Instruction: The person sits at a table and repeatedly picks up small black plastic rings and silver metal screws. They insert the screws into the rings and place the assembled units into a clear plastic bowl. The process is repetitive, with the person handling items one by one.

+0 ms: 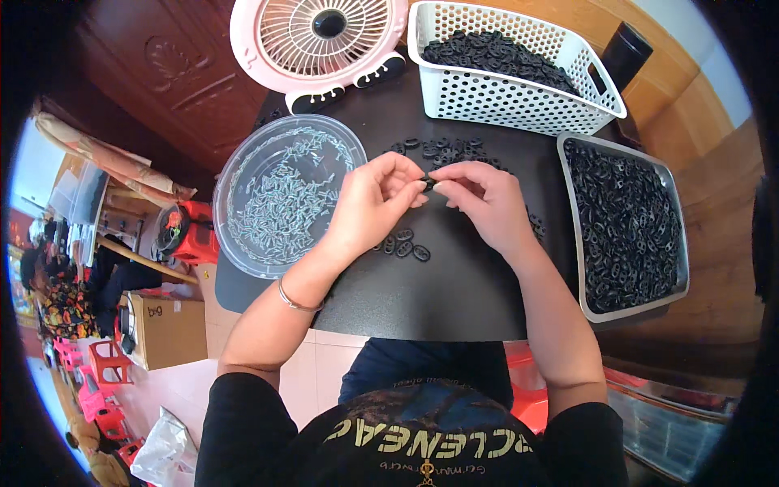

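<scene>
Over the dark table [454, 304], my left hand [375, 201] and my right hand [485, 203] meet fingertip to fingertip. Between them they pinch a small black oval plastic piece [428, 184], mostly covered by the fingers. Both hands are closed on it. Loose black oval pieces with holes [403, 243] lie just below my left hand, and more [450, 151] are scattered beyond my fingers. Left of my left hand, a round clear plastic tub [235, 258] holds many small silvery metal pins or screws [280, 207].
A white perforated basket [503, 105] of black pieces stands at the far right. Nearer, a pale tray [578, 235] is filled with black oval pieces [625, 227]. A pink fan [329, 69] stands at the back left, and a black cylinder [626, 53] behind the basket.
</scene>
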Action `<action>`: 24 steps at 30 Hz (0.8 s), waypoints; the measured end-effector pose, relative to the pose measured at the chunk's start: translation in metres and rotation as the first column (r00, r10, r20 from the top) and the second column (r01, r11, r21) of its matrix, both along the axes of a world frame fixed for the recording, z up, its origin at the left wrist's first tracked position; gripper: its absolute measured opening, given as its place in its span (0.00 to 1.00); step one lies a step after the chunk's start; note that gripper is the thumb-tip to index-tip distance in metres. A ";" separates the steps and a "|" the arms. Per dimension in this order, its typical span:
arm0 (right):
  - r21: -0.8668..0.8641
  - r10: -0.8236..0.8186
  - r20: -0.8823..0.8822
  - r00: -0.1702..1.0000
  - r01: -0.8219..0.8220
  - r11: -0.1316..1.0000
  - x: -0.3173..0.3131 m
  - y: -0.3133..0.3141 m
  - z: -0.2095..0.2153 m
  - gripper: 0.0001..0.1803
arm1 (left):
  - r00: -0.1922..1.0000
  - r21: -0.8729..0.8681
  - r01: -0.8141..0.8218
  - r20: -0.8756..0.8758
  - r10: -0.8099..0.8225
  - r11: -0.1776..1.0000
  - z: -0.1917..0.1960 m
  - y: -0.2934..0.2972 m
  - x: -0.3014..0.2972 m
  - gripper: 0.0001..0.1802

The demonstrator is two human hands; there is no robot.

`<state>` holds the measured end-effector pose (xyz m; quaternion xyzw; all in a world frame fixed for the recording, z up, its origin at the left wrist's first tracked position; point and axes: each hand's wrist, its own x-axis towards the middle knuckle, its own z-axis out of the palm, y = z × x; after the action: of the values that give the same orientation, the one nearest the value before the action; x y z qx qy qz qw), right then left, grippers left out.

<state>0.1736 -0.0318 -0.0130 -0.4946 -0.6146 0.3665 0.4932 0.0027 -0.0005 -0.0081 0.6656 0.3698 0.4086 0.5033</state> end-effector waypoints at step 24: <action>-0.197 0.066 -0.363 0.929 -0.146 0.969 -0.005 -0.004 0.011 0.08 | 0.958 -0.099 0.101 0.279 -0.069 0.990 0.008 -0.003 -0.003 0.05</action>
<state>0.1684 -0.0355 -0.0025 -0.4381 -0.4972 0.5418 0.5169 -0.0006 -0.0032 -0.0004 0.5886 0.2898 0.4535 0.6033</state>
